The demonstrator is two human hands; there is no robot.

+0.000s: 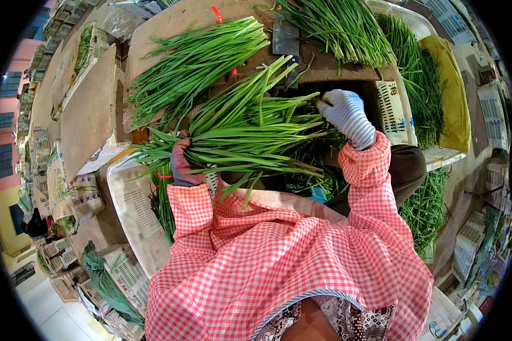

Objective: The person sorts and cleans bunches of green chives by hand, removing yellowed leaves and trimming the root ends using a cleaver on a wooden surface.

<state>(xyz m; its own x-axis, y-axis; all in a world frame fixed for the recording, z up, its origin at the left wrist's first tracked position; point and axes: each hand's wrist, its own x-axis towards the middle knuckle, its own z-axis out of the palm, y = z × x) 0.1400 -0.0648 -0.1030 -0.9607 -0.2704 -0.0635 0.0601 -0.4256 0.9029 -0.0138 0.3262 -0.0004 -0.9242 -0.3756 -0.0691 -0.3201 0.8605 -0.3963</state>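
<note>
A fanned bunch of long green leafy stalks, like garlic chives [239,138], lies across the middle, its pale ends towards the right. My left hand [183,164], in a purplish glove, is closed around its leafy part. My gloved right hand [345,113], fingers curled, is at the tips of the stalk ends; whether it pinches any stalk cannot be told. Beyond, a tidy pile of the same greens [205,64] rests on the brown board [149,38], near a red tie [217,14]. A flat metal blade [286,36] lies beside that pile, and another heap [341,30] is at the upper right.
A white plastic crate [132,213] with tied greens stands at my left. To the right are a crate of greens with yellow cloth [454,98], a white slotted basket [390,113] and loose greens [426,209]. A tilted board [89,111] stands at the left. Loose trimmings lie below my right hand.
</note>
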